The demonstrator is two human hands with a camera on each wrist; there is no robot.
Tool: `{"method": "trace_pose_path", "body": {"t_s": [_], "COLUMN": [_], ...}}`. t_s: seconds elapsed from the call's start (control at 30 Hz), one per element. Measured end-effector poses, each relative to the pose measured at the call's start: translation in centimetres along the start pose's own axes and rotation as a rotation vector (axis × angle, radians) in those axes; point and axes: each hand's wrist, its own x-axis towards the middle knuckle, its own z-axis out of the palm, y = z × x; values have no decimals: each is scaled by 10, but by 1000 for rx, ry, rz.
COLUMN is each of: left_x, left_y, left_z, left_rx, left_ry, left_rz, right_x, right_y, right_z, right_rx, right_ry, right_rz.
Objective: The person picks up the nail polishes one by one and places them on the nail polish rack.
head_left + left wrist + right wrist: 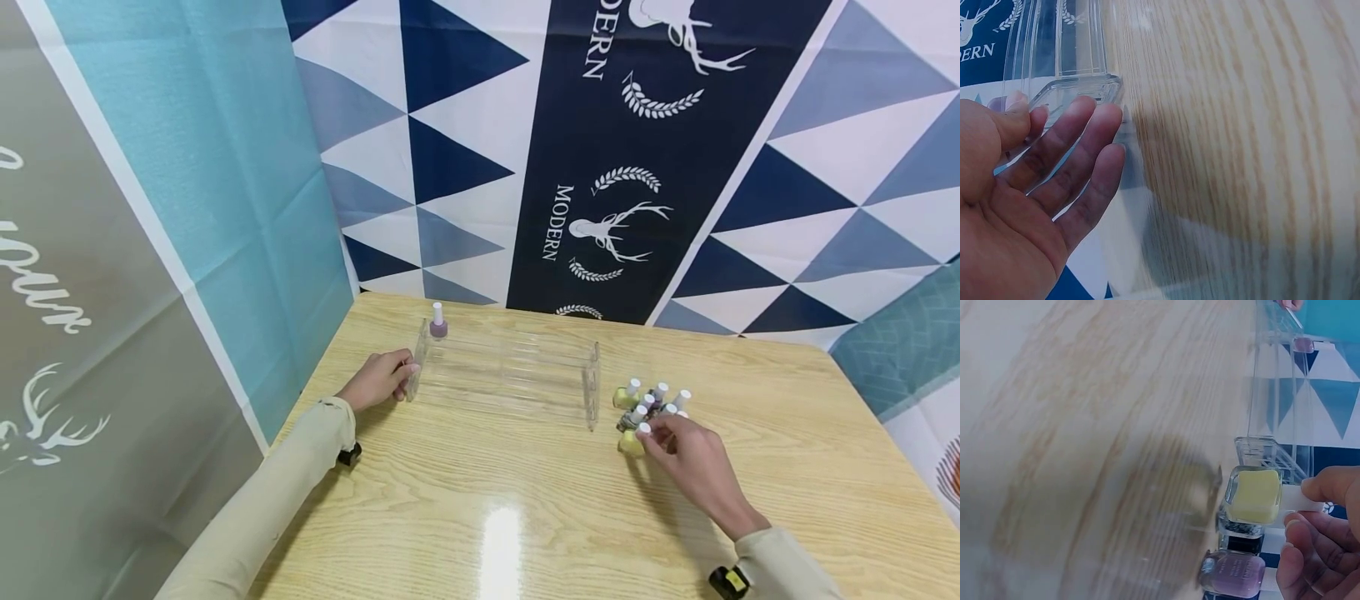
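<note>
A clear plastic tiered rack (506, 379) stands on the table. My left hand (384, 377) holds the rack's left end panel; in the left wrist view the thumb and index finger meet at its edge, and the other fingers lie along it. A mauve nail polish bottle (438, 325) with a white cap stands at the rack's back left. My right hand (693, 462) pinches the white cap of a yellow nail polish bottle (1256, 496). Beside it, several white-capped bottles (652, 400) stand in a cluster, among them a lilac one (1235, 574).
The wooden table (420, 500) reaches back to a patterned cloth wall (457, 167), with another cloth (195, 208) along the left side. The rack's right end panel (592, 387) stands close to the bottle cluster.
</note>
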Motion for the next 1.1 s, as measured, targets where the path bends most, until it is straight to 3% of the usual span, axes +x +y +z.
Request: {"method": "trace_pose_path", "body": {"t_s": [1.1], "left_x": [0], "left_y": [-3], "left_z": [0], "left_rx": [-13], "left_ry": [-11], "left_rz": [7], "right_x": [20], "right_y": [-18], "right_z": [-13], "right_rx": [15], "right_ry": [51], "right_rz": [-45]}}
